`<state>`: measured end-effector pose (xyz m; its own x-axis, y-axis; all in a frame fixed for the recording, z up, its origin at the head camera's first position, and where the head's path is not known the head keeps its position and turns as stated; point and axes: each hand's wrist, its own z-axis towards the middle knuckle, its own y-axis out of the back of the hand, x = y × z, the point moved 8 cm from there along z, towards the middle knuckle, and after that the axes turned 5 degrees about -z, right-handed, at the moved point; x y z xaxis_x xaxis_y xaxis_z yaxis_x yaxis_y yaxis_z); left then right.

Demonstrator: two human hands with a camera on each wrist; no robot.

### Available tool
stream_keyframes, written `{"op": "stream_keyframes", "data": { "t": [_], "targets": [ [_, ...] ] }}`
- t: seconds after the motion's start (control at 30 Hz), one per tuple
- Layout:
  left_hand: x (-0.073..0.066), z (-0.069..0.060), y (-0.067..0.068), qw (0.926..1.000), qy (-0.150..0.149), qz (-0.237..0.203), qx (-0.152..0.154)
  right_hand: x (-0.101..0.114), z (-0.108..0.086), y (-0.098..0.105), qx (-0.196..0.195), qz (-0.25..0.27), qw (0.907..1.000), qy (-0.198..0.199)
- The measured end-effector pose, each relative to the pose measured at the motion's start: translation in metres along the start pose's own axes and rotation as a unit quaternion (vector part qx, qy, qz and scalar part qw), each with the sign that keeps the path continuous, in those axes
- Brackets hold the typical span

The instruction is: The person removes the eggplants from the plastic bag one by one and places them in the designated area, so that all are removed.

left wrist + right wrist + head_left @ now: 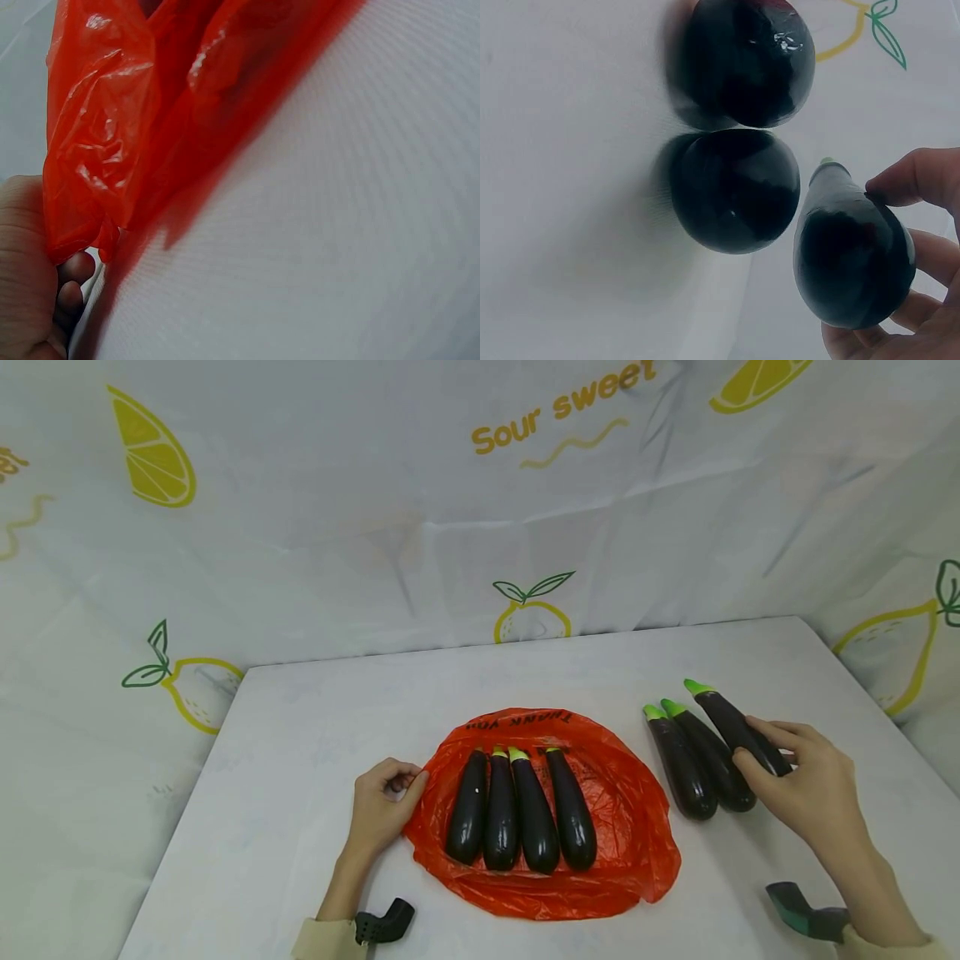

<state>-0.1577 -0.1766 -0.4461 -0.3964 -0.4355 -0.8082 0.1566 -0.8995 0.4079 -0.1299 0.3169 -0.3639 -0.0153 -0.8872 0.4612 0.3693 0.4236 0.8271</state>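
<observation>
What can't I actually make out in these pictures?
Head view: the part of the red bag beneath the four eggplants, which cover it.
Left wrist view: the rest of the left hand, cut off by the left and bottom edges.
Right wrist view: the middle eggplant's green tip, hidden behind its round end.

Head view: both sleeves (328, 941) leave frame on the near side, as does the white table (262, 860); backdrop lettering (11, 461) cut off at left. Faint marks (161, 790) on left of table too small to read. Stretch of red bag (626, 810) under the four eggplants (501, 818) hidden. Left wrist view: left hand (381, 810) cropped; bag runs out of frame, its border blurred. Right wrist view: right hand (816, 775) cropped, fingers partly behind held eggplant (851, 259); two lying eggplants (735, 193) show no green tips, the left one cropped.
</observation>
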Motion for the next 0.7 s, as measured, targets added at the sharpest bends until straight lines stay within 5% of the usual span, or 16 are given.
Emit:
{"op": "stream_keyframes", "data": {
  "t": [0.7],
  "targets": [
    [0.0,0.001,0.0,1.0,-0.005,0.001,0.006,-0.013,0.002,-0.006,0.003,-0.009,0.9999,-0.01]
  ]
}}
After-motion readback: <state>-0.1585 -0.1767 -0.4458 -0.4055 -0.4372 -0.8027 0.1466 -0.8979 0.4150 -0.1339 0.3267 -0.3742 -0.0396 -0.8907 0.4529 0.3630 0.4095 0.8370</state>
